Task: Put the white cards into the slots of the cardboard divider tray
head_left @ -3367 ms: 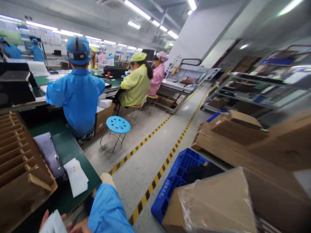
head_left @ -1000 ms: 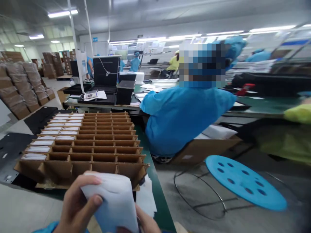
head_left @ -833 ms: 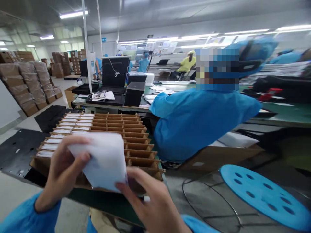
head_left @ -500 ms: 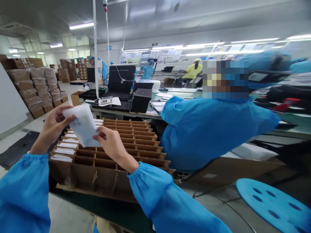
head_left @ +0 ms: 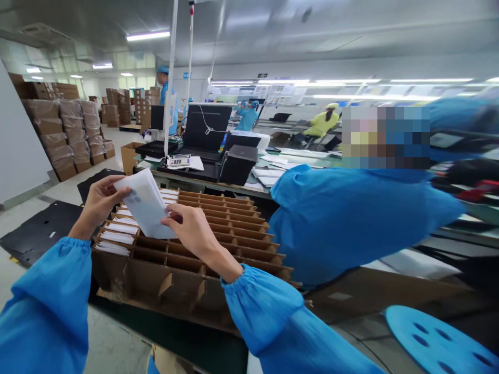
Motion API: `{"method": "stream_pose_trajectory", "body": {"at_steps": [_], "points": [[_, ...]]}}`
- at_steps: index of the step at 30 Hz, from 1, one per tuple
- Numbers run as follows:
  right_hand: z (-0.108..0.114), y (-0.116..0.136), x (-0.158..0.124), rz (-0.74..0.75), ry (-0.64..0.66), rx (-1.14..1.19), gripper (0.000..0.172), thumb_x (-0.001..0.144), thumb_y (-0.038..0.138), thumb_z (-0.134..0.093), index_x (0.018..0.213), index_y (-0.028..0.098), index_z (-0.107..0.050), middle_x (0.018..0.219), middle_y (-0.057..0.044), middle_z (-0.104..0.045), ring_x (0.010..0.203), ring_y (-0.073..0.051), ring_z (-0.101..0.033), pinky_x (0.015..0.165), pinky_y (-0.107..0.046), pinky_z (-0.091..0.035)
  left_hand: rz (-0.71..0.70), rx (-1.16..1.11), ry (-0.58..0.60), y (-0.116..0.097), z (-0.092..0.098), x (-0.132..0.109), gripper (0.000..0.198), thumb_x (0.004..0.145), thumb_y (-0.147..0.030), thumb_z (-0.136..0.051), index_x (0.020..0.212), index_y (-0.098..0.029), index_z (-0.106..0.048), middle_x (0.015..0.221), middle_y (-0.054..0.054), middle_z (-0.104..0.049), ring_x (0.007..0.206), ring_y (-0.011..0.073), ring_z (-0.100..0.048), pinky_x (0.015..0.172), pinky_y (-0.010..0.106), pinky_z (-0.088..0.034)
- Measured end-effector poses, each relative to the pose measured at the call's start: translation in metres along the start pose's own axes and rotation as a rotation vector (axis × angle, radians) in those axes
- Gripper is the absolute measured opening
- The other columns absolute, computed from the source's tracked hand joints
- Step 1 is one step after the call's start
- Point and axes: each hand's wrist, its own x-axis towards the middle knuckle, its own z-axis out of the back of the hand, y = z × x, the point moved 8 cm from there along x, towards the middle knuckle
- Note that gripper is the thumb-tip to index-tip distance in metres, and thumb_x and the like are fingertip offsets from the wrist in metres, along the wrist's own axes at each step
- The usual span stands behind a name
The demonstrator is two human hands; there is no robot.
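Nearest the camera, two blue sleeves are reaching forward over the green bench [head_left: 183,340]. The left hand [head_left: 99,200] is pinching the upper left edge of a stack of white packets [head_left: 146,205], its fingers [head_left: 117,193] curling closed over the top corner. The right hand [head_left: 193,234] is gripping the lower right edge of the same stack, thumb and fingers closed on it. The stack is being held tilted in the air, just above the left columns of a cardboard divider box [head_left: 218,234] that is sitting on the bench. Several of the box's left-hand cells are already holding white packets [head_left: 117,234]; the cells to the right are showing only brown cardboard.

Just right of the box, a co-worker in a blue coat [head_left: 351,218] is sitting with their back to the camera, and a blue perforated stool [head_left: 436,337] is standing at the lower right. Black sheets [head_left: 35,231] are lying on the floor at the left. Beyond the box, a calculator [head_left: 179,160] and a black case [head_left: 241,163] are resting on the next bench, and wrapped cartons [head_left: 62,135] are standing stacked along the far left wall.
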Motion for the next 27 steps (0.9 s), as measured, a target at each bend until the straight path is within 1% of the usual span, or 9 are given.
{"method": "stream_pose_trajectory", "body": {"at_steps": [3,5,8,11,14,16,22,25,27], "points": [[-0.008,-0.004,0.002,-0.014,0.015,-0.011,0.01,0.076,0.017,-0.07,0.085,0.021,-0.069,0.075,0.0,-0.069,0.071,-0.016,-0.062,0.071,-0.026,-0.043,-0.001,0.013,-0.01,0.014,0.008,0.004,0.053,0.055,-0.04,-0.087,0.099,-0.016,-0.07,0.087,0.006,-0.071,0.071,0.014,-0.063,0.064,0.022,-0.053],[-0.015,-0.006,0.003,-0.029,0.024,-0.016,0.008,0.076,0.017,-0.07,0.083,0.021,-0.069,0.075,0.001,-0.069,0.072,-0.016,-0.062,0.071,-0.026,-0.043,0.016,0.027,-0.012,0.023,0.013,0.006,0.054,0.054,-0.039,-0.088,0.1,-0.016,-0.07,0.085,0.006,-0.071,0.07,0.0142,-0.064,0.063,0.022,-0.053],[-0.026,-0.009,0.005,-0.022,0.018,-0.006,0.005,0.079,0.018,-0.068,0.082,0.022,-0.068,0.076,0.001,-0.069,0.072,-0.016,-0.062,0.07,-0.025,-0.042,0.032,0.036,-0.029,0.028,0.019,0.009,0.054,0.052,-0.04,-0.089,0.097,-0.016,-0.072,0.084,0.005,-0.072,0.069,0.0143,-0.064,0.065,0.023,-0.053],[-0.031,-0.016,0.005,-0.038,-0.014,0.022,0.008,0.079,0.018,-0.068,0.086,0.023,-0.068,0.077,0.001,-0.07,0.073,-0.016,-0.062,0.071,-0.025,-0.043,0.018,0.067,-0.019,0.02,0.016,0.01,0.05,0.052,-0.039,-0.088,0.094,-0.016,-0.074,0.084,0.006,-0.073,0.069,0.0155,-0.065,0.066,0.025,-0.054],[-0.033,-0.029,0.002,-0.088,-0.035,0.056,0.009,0.079,0.02,-0.069,0.087,0.023,-0.068,0.079,0.001,-0.07,0.075,-0.016,-0.064,0.073,-0.025,-0.044,-0.012,0.162,0.027,0.007,0.004,0.01,0.047,0.054,-0.04,-0.087,0.093,-0.016,-0.075,0.083,0.008,-0.073,0.068,0.0175,-0.065,0.064,0.026,-0.054],[-0.033,-0.034,0.0,-0.089,-0.024,0.057,0.009,0.079,0.021,-0.069,0.087,0.022,-0.068,0.08,0.001,-0.07,0.076,-0.016,-0.064,0.073,-0.025,-0.045,-0.022,0.208,0.052,0.001,-0.004,0.008,0.047,0.055,-0.041,-0.086,0.091,-0.015,-0.076,0.084,0.009,-0.073,0.069,0.0192,-0.065,0.063,0.027,-0.055],[-0.037,-0.036,-0.003,-0.07,-0.019,-0.027,0.01,0.08,0.024,-0.07,0.088,0.02,-0.068,0.084,-0.003,-0.071,0.08,-0.017,-0.063,0.076,-0.028,-0.044,-0.053,0.228,0.135,-0.011,-0.016,0.0,0.039,0.057,-0.041,-0.085,0.085,-0.015,-0.077,0.1,0.01,-0.072,0.082,0.0213,-0.066,0.071,0.026,-0.055],[-0.037,-0.035,-0.004,-0.055,-0.026,-0.085,0.006,0.08,0.025,-0.07,0.082,0.02,-0.068,0.084,-0.003,-0.071,0.084,-0.019,-0.062,0.082,-0.031,-0.043,-0.068,0.258,0.169,-0.016,-0.02,0.0,0.036,0.058,-0.041,-0.085,0.081,-0.015,-0.076,0.101,0.011,-0.072,0.087,0.0231,-0.066,0.075,0.027,-0.055],[-0.035,-0.035,-0.007,-0.055,0.001,-0.118,0.005,0.079,0.024,-0.07,0.079,0.02,-0.068,0.084,-0.004,-0.071,0.087,-0.02,-0.062,0.084,-0.033,-0.042,-0.061,0.279,0.192,-0.016,-0.025,0.001,0.037,0.057,-0.043,-0.085,0.08,-0.015,-0.076,0.1,0.011,-0.072,0.09,0.0249,-0.065,0.077,0.03,-0.055]]}}
